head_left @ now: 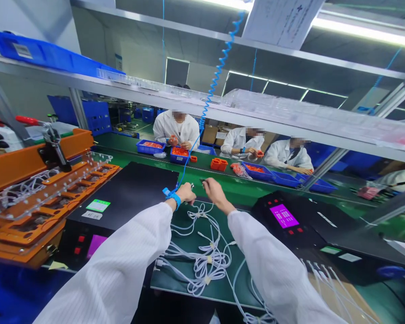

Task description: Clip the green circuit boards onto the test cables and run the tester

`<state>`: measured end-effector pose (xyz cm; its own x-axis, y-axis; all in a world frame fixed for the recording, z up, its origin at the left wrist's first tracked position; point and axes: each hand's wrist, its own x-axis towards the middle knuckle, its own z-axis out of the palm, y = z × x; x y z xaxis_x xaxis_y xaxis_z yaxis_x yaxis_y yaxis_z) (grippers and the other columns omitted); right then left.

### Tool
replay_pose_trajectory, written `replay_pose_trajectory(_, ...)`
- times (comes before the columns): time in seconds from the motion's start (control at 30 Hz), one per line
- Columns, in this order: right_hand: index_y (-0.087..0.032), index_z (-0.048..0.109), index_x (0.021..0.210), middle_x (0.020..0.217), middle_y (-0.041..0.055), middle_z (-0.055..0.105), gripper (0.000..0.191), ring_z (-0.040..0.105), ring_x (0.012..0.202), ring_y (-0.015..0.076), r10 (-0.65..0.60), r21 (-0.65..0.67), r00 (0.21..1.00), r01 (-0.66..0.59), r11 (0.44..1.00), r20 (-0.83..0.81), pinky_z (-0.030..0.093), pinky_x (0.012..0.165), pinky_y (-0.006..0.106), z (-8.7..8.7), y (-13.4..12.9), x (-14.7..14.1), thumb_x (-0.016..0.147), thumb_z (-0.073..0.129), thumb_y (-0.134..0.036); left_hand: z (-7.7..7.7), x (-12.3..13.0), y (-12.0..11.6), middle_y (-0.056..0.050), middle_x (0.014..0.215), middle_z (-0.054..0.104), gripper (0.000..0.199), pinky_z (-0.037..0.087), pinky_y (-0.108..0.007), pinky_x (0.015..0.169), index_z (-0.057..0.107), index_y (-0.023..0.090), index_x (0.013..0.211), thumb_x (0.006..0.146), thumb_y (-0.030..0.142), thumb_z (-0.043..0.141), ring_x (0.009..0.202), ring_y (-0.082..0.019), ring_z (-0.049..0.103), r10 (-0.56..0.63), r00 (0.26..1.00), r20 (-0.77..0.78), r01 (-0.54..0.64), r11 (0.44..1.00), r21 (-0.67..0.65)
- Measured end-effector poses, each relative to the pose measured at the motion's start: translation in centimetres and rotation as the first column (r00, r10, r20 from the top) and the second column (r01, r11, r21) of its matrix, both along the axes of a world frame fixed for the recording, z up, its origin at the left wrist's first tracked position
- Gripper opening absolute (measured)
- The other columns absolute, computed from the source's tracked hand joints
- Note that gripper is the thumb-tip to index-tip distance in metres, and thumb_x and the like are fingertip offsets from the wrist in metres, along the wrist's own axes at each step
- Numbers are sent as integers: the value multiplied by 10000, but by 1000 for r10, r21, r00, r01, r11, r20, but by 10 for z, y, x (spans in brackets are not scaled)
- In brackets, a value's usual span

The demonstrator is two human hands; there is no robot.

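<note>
My left hand reaches over the far part of the green work mat, its fingers closed round a small thing too small to name. A blue wrist strap circles that wrist. Just to the right, my right hand is pinched, with a small dark piece at the fingertips that I cannot make out. The two hands are a short gap apart. Below and between my arms lie several coiled white cables, bound with pale ties. One white cable runs up close to my right hand.
An orange clamp fixture stands left, beside a black box. Another black box with a pink screen sits right. A coiled blue cord hangs ahead. Across the green conveyor, co-workers handle orange parts near blue bins.
</note>
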<state>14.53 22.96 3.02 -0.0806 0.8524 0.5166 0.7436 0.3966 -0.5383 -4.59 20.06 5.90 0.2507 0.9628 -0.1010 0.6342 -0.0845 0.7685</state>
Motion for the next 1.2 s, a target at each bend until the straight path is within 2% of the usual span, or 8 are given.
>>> replay_pose_trajectory(0.13,-204,565,909,738,63,694,239,687,674,217,-88,-28,990,86,996,-110,502,630,297,9,4,8,992,494,-417,-4,4,-1,-34,490,602,255,564,-247,708,591,168,607,839,130,690,638,-172,687,12,997,81,-9,999,-38)
replay_pose_trajectory(0.27,-215,564,935,750,36,708,391,694,604,192,2,-36,966,-11,999,-260,500,575,275,14,-12,-4,935,570,-605,-1,23,-2,-21,570,637,253,570,-264,642,574,170,650,867,149,703,565,-142,632,-10,971,238,36,994,-107)
replay_pose_trajectory(0.37,-213,567,925,885,58,722,490,745,680,204,80,-32,850,-113,993,-520,547,601,282,18,-18,-13,830,687,-679,1,39,-8,-20,594,627,283,554,-268,590,540,165,639,884,122,675,517,-123,577,-46,943,329,106,980,-167)
replay_pose_trajectory(0.53,-177,618,893,823,70,747,392,769,776,215,-49,-165,645,-121,979,-763,572,640,262,20,-11,-3,818,796,-518,3,48,-14,-17,635,629,261,495,-249,549,544,159,680,934,133,600,491,-108,535,-68,931,358,126,982,-142)
replay_pose_trajectory(0.7,-171,637,864,765,108,768,263,768,824,226,-119,-249,590,-144,958,-799,626,717,315,9,-5,12,942,697,-415,6,46,-10,-41,689,672,296,461,-238,559,570,155,699,987,219,543,511,-108,545,-87,954,286,115,990,-84)
replay_pose_trajectory(0.93,-180,596,817,657,70,710,302,734,692,201,-259,-365,622,-46,930,-739,646,666,347,-5,15,25,974,667,-428,4,42,-11,-41,551,632,278,451,-266,605,622,171,593,869,186,653,493,-153,554,-124,991,56,126,992,-27)
replay_pose_trajectory(1.03,-196,563,773,521,-24,587,371,639,518,148,-353,-428,666,55,902,-657,587,523,288,-4,19,55,984,635,-492,2,38,-17,-32,446,558,328,436,-263,581,592,177,500,805,149,709,460,-154,537,-159,987,-13,157,985,-73)
replay_pose_trajectory(1.2,-171,582,694,441,-99,480,421,445,348,66,-408,-598,819,101,796,-405,429,391,204,-26,-7,104,914,746,-491,0,40,-12,-63,616,672,310,480,-265,595,585,165,582,889,155,630,509,-149,584,-94,993,64,99,992,-79)
